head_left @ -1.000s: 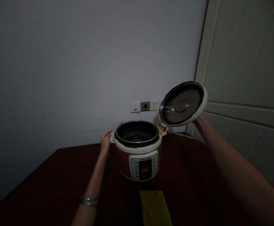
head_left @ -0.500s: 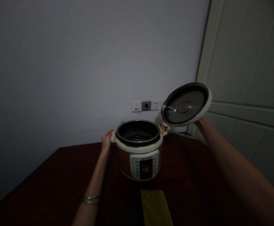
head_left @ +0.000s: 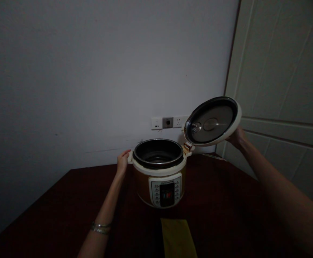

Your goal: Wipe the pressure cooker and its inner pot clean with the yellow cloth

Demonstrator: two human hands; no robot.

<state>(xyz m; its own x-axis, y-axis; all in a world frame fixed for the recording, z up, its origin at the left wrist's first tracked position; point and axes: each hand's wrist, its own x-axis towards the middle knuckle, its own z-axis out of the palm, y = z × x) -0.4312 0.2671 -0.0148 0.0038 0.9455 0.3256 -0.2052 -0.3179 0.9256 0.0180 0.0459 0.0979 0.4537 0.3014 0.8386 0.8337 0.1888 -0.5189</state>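
Note:
An orange and white electric pressure cooker [head_left: 159,179] stands on a dark red table [head_left: 221,215] near the wall. Its dark inner pot [head_left: 157,153] is exposed and looks empty. The round lid [head_left: 212,121] is swung up on a hinge at the cooker's right side, its metal underside facing me. My left hand [head_left: 123,162] grips the cooker's left side handle. Behind the lid's right edge my right hand [head_left: 236,137] holds the lid, its fingers mostly hidden.
A yellow-green cloth [head_left: 176,238] lies on the table in front of the cooker. Wall sockets and a switch [head_left: 167,122] sit on the white wall behind it. A pale panelled door [head_left: 282,89] stands to the right. The room is dim.
The lid has tipped slightly further back and to the right with my right hand. My left hand stays on the side handle.

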